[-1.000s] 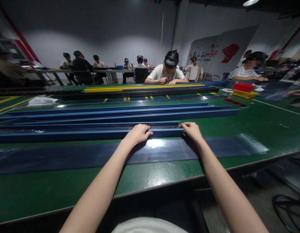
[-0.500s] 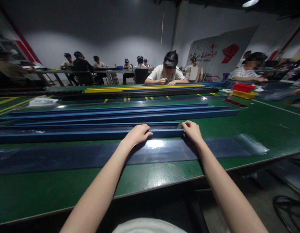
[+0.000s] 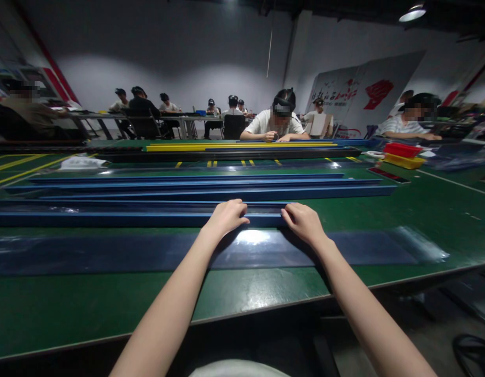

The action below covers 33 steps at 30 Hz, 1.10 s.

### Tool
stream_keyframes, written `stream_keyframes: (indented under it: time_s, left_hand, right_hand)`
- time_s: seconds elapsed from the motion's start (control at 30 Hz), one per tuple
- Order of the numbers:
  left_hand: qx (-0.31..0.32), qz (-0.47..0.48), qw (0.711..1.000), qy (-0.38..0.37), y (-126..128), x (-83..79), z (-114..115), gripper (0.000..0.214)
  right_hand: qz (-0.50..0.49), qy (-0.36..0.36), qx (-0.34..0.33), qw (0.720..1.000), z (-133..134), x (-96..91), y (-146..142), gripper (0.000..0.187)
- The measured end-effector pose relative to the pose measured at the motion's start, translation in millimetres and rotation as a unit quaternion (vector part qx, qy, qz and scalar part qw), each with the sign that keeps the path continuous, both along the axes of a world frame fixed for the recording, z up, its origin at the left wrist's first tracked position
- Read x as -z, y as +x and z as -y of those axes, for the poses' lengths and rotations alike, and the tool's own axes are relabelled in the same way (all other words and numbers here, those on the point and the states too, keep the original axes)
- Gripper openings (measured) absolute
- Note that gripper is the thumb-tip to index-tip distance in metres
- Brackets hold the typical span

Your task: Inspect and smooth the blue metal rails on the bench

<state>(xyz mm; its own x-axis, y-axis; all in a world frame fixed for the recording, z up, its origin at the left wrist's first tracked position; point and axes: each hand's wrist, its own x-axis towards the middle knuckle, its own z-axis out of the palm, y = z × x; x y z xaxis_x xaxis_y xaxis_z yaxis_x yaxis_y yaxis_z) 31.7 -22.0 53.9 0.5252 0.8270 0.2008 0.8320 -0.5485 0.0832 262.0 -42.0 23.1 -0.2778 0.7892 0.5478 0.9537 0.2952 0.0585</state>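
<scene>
A long blue channel strip [image 3: 128,219] lies across the green table, with a raised edge along each side. My left hand [image 3: 228,215] is closed over its near wall, thumb on the side facing me and fingers curled inside. At the strip's right end, my right hand [image 3: 303,222] grips the same near wall, its fingertips hidden in part. Between the hands a short stretch of the wall shows. Closer to me, a flat clear plastic sleeve [image 3: 128,254] runs along the table beneath my wrists.
More blue channel strips [image 3: 305,190] lie behind. Farther back are yellow strips [image 3: 179,148], black strips [image 3: 266,154] and a white plastic bag [image 3: 83,162]. On the right are a red tray [image 3: 401,150], a yellow tray [image 3: 403,161] and a phone-like slab [image 3: 388,175]. A person [image 3: 276,120] sits opposite.
My right hand has moved left along the blue strip, from its very end toward my left hand. My left hand keeps its grip. The whole view has shifted slightly.
</scene>
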Motion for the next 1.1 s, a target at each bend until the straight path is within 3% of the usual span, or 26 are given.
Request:
stream_keyframes:
  time_s: [0.13, 0.33, 0.7, 1.1]
  left_hand:
    - [-0.019, -0.017, 1.000, -0.011, -4.4, -4.0, -0.5, 0.016]
    - [-0.049, -0.034, 0.998, -0.016, -4.9, -5.1, -0.3, 0.023]
    - [-0.101, -0.032, 0.993, -0.045, -10.1, 0.0, -6.4, 0.041]
    - [-0.101, -0.032, 0.994, -0.017, -12.3, 3.2, -8.2, 0.053]
  right_hand:
    - [0.073, 0.026, -0.022, 0.997, -1.9, -4.9, -11.7, 0.031]
    - [0.107, 0.036, -0.025, 0.993, -6.7, -8.4, -29.6, 0.033]
    - [0.039, -0.004, 0.023, 0.999, -22.6, -2.8, -70.9, 0.043]
    - [0.059, 0.033, -0.024, 0.997, -27.4, 10.7, -69.0, 0.042]
